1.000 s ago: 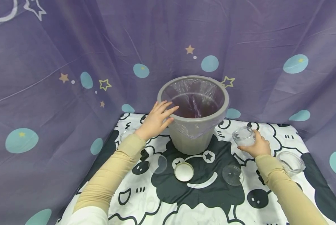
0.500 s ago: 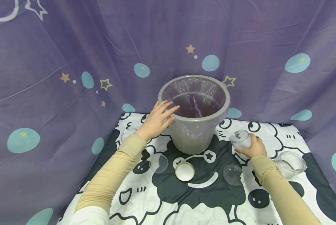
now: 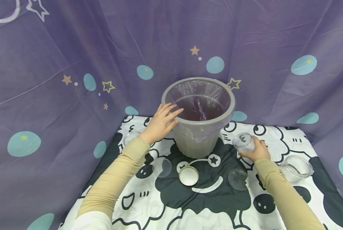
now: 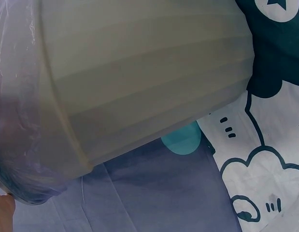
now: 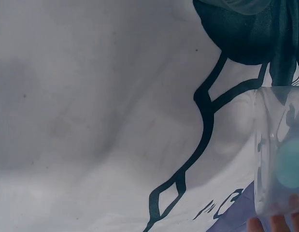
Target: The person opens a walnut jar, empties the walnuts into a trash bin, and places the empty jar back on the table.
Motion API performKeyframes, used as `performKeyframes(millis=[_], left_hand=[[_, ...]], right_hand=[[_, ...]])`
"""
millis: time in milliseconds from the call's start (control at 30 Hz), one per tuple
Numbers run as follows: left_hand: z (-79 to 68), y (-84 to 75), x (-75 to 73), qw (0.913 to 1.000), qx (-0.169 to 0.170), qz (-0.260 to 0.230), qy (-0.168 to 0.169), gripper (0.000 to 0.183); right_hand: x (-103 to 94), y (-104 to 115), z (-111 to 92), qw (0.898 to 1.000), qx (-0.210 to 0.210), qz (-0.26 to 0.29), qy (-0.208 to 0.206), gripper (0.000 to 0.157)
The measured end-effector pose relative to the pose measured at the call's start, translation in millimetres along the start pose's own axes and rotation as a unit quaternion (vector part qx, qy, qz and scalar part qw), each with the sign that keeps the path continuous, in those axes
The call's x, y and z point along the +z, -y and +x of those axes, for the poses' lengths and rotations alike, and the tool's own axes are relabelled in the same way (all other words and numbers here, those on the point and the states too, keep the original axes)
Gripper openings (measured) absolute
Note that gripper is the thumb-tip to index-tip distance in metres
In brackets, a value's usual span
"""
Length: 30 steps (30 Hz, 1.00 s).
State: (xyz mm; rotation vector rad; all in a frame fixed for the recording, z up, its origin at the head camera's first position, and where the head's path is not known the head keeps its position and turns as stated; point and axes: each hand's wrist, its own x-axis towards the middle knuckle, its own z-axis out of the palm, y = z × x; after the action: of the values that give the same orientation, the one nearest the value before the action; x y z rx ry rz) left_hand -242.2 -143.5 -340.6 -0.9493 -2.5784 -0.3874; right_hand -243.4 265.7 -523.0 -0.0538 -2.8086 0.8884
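A grey trash bin point(image 3: 195, 140) lined with a clear plastic bag point(image 3: 208, 84) stands at the back middle. Over its near left rim lies my left hand point(image 3: 158, 123), fingers spread and fairly straight. In the left wrist view, fingertips point(image 4: 2, 208) show right at the bagged rim, and the bin's side fills much of the frame. To the right of the bin, my right hand point(image 3: 258, 150) grips a clear jar point(image 3: 242, 143) by its side, its round top facing up. Only part of that jar point(image 5: 279, 154) and a few fingertips enter the right wrist view.
A wider clear jar point(image 3: 297, 169) stands beside my right forearm. In front of the bin lie a gold-rimmed white lid point(image 3: 188, 175) and two clear discs, one left point(image 3: 162, 167), one right point(image 3: 238, 179). Another clear round container point(image 3: 130, 137) is partly hidden behind my left arm. Purple curtains enclose the table.
My right hand has shifted a little left and toward me with the clear jar, uncovering more of the wider jar. The left hand stays at the bin's rim.
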Motion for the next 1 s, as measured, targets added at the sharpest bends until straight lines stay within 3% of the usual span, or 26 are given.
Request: performKeyframes(millis=[133, 367, 633, 1000], left_hand=[[-0.2, 0.7, 1.0, 1.0, 0.006, 0.003, -0.005, 0.055], [-0.4, 1.1, 0.7, 1.0, 0.001, -0.001, 0.001, 0.054], [0.2, 1.3, 0.9, 1.0, 0.001, -0.003, -0.005, 0.067], [0.5, 0.1, 1.6, 0.9999, 0.008, -0.003, -0.01, 0.065]], right_hand=[[-1.6, -0.2, -0.2, 1.0, 0.0, -0.006, 0.005, 0.096], [-4.3, -0.1, -3.7, 0.999, 0.037, -0.001, 0.004, 0.1], [-9.2, -2.1, -5.7, 0.999, 0.044, 0.003, 0.014, 0.104], [-16.6, -8.7, -11.4, 0.998, 0.052, -0.004, 0.037, 0.107]])
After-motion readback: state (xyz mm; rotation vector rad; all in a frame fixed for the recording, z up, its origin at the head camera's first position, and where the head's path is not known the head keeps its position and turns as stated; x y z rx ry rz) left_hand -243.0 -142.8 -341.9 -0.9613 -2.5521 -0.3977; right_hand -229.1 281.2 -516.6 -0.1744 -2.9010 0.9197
